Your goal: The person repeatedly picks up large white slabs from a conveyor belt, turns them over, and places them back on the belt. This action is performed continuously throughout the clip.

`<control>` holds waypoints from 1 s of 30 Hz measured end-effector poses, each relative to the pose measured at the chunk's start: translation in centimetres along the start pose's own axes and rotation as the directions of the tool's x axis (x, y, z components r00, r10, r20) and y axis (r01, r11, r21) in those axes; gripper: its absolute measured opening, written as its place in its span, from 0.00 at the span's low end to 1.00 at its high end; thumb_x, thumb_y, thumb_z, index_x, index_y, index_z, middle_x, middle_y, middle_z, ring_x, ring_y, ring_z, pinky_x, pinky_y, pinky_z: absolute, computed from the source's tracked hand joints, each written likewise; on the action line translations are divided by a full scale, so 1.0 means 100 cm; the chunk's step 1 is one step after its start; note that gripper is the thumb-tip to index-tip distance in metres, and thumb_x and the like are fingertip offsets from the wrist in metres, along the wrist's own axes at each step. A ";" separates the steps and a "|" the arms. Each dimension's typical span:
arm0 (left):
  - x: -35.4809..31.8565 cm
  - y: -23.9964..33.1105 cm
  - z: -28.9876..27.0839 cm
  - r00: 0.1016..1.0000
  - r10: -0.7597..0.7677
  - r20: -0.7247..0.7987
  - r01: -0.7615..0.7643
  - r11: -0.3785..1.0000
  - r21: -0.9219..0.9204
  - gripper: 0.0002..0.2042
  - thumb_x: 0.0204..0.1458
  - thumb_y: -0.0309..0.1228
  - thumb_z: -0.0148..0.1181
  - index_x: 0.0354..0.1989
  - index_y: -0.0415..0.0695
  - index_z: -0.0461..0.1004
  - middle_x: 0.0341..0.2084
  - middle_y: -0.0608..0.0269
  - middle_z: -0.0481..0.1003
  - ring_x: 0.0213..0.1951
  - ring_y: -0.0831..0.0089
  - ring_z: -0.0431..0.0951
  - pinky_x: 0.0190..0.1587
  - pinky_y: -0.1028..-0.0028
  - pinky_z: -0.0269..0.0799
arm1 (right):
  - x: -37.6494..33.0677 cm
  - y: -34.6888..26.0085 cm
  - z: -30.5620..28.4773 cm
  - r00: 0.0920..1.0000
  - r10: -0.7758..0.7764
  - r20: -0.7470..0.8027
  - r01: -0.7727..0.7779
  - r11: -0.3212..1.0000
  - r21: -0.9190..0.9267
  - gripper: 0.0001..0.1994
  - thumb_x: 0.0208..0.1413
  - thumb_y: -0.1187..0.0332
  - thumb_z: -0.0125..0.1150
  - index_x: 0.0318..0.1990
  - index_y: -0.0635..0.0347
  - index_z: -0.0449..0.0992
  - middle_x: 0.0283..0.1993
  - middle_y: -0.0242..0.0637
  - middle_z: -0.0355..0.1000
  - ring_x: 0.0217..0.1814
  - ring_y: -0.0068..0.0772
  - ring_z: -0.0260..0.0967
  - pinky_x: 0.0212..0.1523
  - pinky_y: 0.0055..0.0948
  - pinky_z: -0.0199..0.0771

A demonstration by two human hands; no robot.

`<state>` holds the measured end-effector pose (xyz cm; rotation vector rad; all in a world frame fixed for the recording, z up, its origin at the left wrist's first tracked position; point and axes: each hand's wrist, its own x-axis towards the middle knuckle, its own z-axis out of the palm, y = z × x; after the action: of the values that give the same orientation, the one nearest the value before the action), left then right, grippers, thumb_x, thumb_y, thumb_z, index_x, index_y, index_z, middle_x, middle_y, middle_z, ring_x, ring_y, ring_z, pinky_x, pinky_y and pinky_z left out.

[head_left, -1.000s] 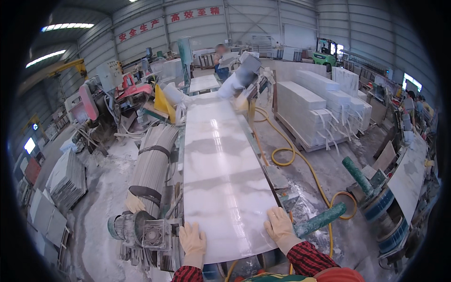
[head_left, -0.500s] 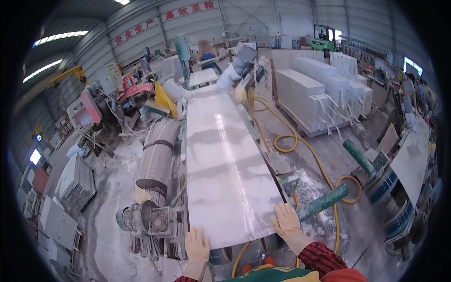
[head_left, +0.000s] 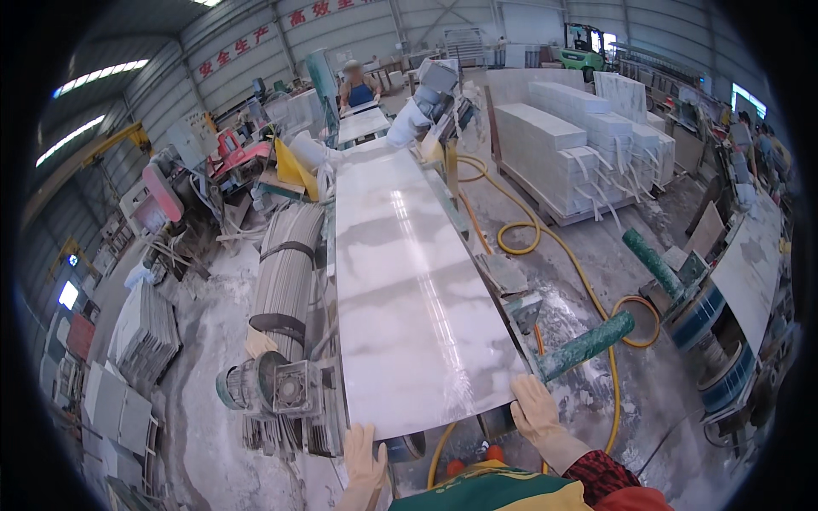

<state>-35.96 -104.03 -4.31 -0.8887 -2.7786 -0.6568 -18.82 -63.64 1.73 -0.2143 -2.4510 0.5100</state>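
Note:
A long, polished white-and-grey stone slab (head_left: 409, 341) lies flat on the machine bed in front of me, its near edge toward my body. My left hand (head_left: 364, 460), in a cream glove, is at the slab's near left corner with fingers stretched out. At the near right corner, my right hand (head_left: 542, 417), gloved alike, has its fingers extended along the edge. Neither hand grips anything. Whether the left fingertips touch the stone or only lie beside it, I cannot tell. Dark rollers (head_left: 496, 421) show beneath the near edge.
A grey motor (head_left: 268, 385) and a strapped bundle of strips (head_left: 285, 272) stand left of the bed. To its right are a green roller (head_left: 588, 345), a yellow hose (head_left: 588, 315) on the floor and strapped stone blocks (head_left: 541, 157). A person (head_left: 359, 88) stands beyond the far end.
Both hands have drawn back slightly toward me, off the slab's top to its near corners. The slab's near edge sits a little farther away. The person at the far end has shifted.

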 end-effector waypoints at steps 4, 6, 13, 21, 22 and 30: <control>0.029 0.027 -0.022 0.982 0.180 -0.062 -0.180 0.984 0.005 0.29 0.59 0.35 0.68 0.70 0.43 0.72 0.66 0.34 0.70 0.66 0.32 0.69 0.70 0.42 0.62 | -0.001 -0.004 -0.008 0.993 0.070 0.094 -0.069 0.998 -0.009 0.21 0.59 0.69 0.61 0.59 0.69 0.73 0.59 0.58 0.72 0.62 0.67 0.69 0.67 0.57 0.69; 0.053 0.039 -0.026 0.943 0.294 -0.153 -0.304 0.952 -0.045 0.26 0.58 0.34 0.67 0.65 0.42 0.75 0.60 0.38 0.73 0.61 0.36 0.72 0.66 0.43 0.65 | 0.009 -0.013 -0.010 0.985 0.086 0.149 -0.075 0.994 -0.074 0.17 0.58 0.66 0.61 0.52 0.64 0.73 0.56 0.54 0.71 0.58 0.62 0.68 0.63 0.56 0.69; 0.098 0.064 0.004 0.930 0.299 -0.215 -0.288 0.954 0.083 0.16 0.59 0.33 0.62 0.54 0.41 0.79 0.50 0.49 0.78 0.53 0.46 0.76 0.58 0.49 0.69 | 0.043 -0.007 0.052 0.987 -0.157 -0.018 0.155 0.984 -0.087 0.17 0.63 0.62 0.60 0.55 0.62 0.77 0.56 0.48 0.77 0.57 0.54 0.73 0.60 0.52 0.70; 0.087 0.053 0.015 0.976 0.145 -0.165 -0.142 0.989 0.028 0.16 0.64 0.35 0.59 0.56 0.43 0.81 0.55 0.51 0.81 0.60 0.50 0.78 0.66 0.49 0.68 | 0.054 -0.014 0.048 0.984 -0.160 -0.081 0.160 0.987 -0.010 0.12 0.57 0.64 0.62 0.46 0.59 0.77 0.43 0.42 0.72 0.45 0.49 0.69 0.49 0.48 0.68; 0.078 0.049 0.022 0.979 0.127 -0.162 -0.127 0.992 0.011 0.15 0.65 0.34 0.59 0.56 0.42 0.81 0.57 0.51 0.81 0.61 0.50 0.78 0.68 0.48 0.68 | 0.048 -0.014 0.049 0.985 -0.158 -0.069 0.159 0.987 0.007 0.11 0.56 0.65 0.63 0.45 0.58 0.77 0.42 0.42 0.71 0.44 0.50 0.69 0.48 0.48 0.68; 0.079 0.041 0.033 0.959 0.108 -0.262 -0.106 0.994 0.022 0.13 0.66 0.33 0.61 0.54 0.42 0.83 0.54 0.48 0.84 0.59 0.48 0.81 0.67 0.50 0.72 | 0.038 -0.010 0.062 0.976 -0.162 -0.146 0.166 0.986 0.012 0.12 0.54 0.66 0.63 0.45 0.57 0.78 0.42 0.42 0.72 0.45 0.50 0.70 0.49 0.50 0.69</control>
<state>-40.04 -95.52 -3.62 -0.8737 -2.4789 -0.6904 -25.61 -65.43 -0.33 -0.0364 -2.2958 0.4353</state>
